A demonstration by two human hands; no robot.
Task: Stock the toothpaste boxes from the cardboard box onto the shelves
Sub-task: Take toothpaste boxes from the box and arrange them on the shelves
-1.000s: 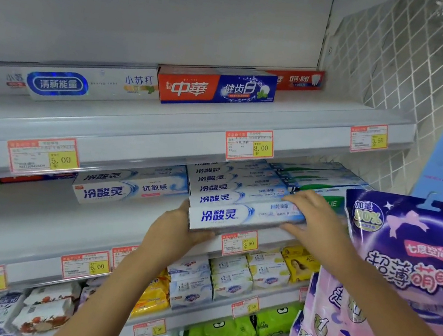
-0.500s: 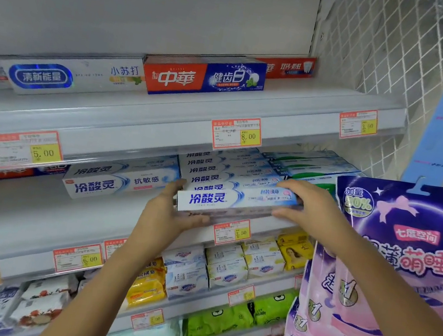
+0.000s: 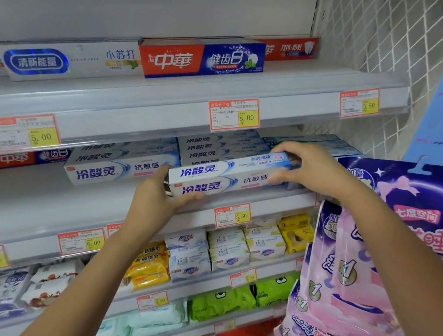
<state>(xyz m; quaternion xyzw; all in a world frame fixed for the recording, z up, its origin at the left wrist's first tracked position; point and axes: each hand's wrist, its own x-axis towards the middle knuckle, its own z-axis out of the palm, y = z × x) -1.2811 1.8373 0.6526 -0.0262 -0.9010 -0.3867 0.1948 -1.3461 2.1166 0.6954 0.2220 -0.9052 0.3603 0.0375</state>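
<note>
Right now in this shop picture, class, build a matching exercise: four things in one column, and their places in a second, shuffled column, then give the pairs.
Things
1. white and blue toothpaste box held at both ends
2. red and blue toothpaste box
3. yellow soap packs
4. purple and pink hanging bags

Places
A. top shelf
B. right of the shelves
C. between the left hand and the right hand, at the middle shelf
D. shelf below the hands

Pairs: 1-C, 2-A, 3-D, 4-B
</note>
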